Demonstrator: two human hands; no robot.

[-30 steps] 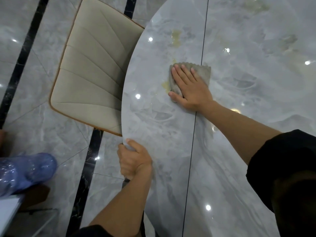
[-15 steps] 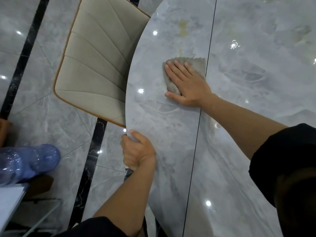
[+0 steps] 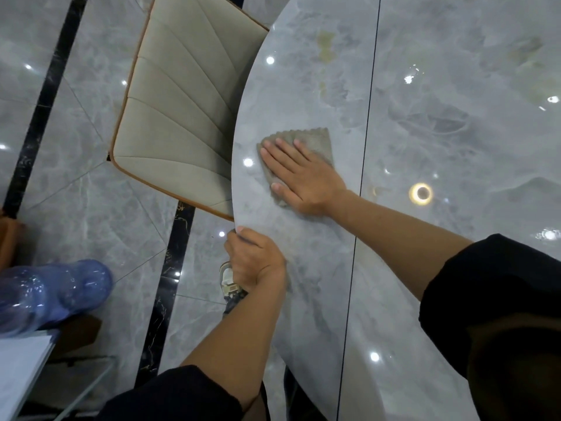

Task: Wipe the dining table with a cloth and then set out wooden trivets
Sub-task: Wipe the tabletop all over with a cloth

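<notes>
A grey cloth [image 3: 312, 139] with a scalloped edge lies flat on the glossy grey marble dining table [image 3: 440, 147], near its curved left rim. My right hand [image 3: 299, 174] presses on the cloth with straight, spread fingers. My left hand [image 3: 253, 258] grips the table's left edge, thumb on top and fingers curled under the rim. Yellowish smears [image 3: 325, 45] mark the tabletop further back. No wooden trivets are in view.
A beige padded chair [image 3: 179, 107] with an orange rim is tucked against the table's left edge. A blue plastic water jug [image 3: 51, 294] lies at the lower left beside a white surface [image 3: 18, 369]. A shoe [image 3: 229, 282] shows on the marble floor under my left hand.
My right hand has slid the cloth toward me and leftward along the table, away from the yellowish smears. My left hand keeps its grip on the table edge.
</notes>
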